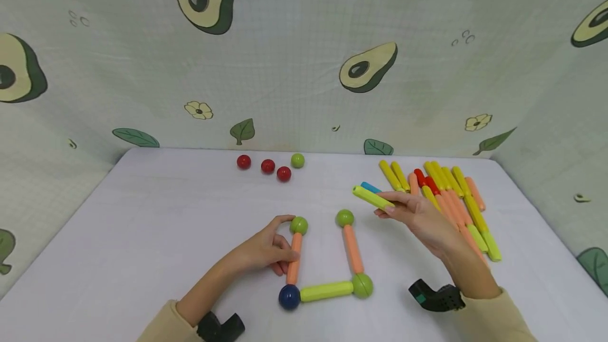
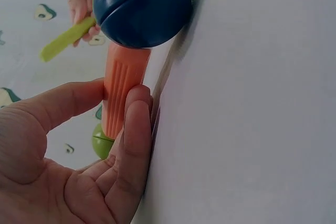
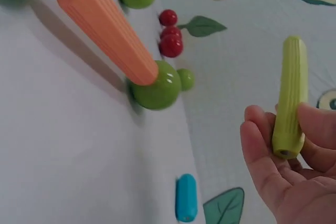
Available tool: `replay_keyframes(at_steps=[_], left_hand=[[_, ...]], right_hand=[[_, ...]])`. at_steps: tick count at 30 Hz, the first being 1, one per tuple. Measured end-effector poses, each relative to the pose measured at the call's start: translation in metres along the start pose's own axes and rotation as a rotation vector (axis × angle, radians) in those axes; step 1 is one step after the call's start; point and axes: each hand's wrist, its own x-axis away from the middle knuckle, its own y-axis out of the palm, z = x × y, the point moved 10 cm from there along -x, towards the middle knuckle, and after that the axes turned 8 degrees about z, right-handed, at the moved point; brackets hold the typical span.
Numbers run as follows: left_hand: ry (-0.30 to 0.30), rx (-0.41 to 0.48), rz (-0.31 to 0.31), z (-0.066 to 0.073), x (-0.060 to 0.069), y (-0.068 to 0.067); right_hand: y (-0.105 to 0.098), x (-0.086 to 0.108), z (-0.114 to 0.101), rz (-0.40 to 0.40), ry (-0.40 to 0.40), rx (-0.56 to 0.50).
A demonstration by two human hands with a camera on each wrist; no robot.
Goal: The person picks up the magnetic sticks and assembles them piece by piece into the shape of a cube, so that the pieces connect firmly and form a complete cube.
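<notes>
Pinching orange rod (image 1: 294, 265) btwn thumb and fingers: L hand (image 1: 263, 249). Rod runs from navy ball (image 1: 289, 297), near end, to far-L green ball (image 1: 298, 225); L index fingertip sits at that ball, contact unclear. R hand (image 1: 420, 220) pinches lime rod (image 1: 371, 197) btwn thumb and fingertips, raised off tbl (image 1: 142, 226), to R of assy and apart from it. Assy lies on tbl as U-shape, open side facing far edge: 2nd lime rod (image 1: 326, 291) links navy ball to green corner ball (image 1: 362, 285); 2nd orange rod (image 1: 353, 249) runs from there to far-R green ball (image 1: 344, 218). Blue rod (image 1: 370, 187) lies on tbl, partly behind R hand in head view; R wrist view shows more of it. Nr far edge: three red balls (image 1: 268, 166) plus loose green ball (image 1: 297, 160). R side of tbl: stock of yellow, orange, red and lime rods (image 1: 475, 212), mostly side by side, several end to end. Black wrist mounts (image 1: 437, 296) worn on both arms, w/ tan sleeves (image 1: 168, 326). Backdrop: pale cloth (image 1: 285, 78) w/ printed avocados, leaves and flowers, rising behind far edge of tbl.
</notes>
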Motion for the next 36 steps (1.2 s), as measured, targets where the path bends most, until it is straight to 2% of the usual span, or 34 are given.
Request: replay_keyframes(at_steps=[7,15,18,25,32,36], left_hand=[[0.004,0.005,-0.062,0.004,0.003,0.016],[-0.001,-0.011,-0.070,0.005,0.002,0.018],[-0.006,-0.006,-0.067,0.004,0.002,0.017],[-0.017,0.006,-0.041,0.003,0.002,0.011],[-0.008,0.008,-0.026,0.001,0.001,0.006],[-0.012,0.009,-0.009,0.001,0.001,0.002]], right_hand=[[0.033,-0.001,-0.004,-0.039,-0.041,0.028],[0.053,-0.012,-0.024,-0.086,-0.191,0.074],[0.063,-0.019,-0.034,-0.134,-0.234,0.100],[0.093,-0.036,-0.033,-0.261,-0.236,0.174],[0.102,-0.037,-0.023,-0.271,-0.255,0.376],[0.097,-0.036,-0.018,-0.259,-0.253,0.416]])
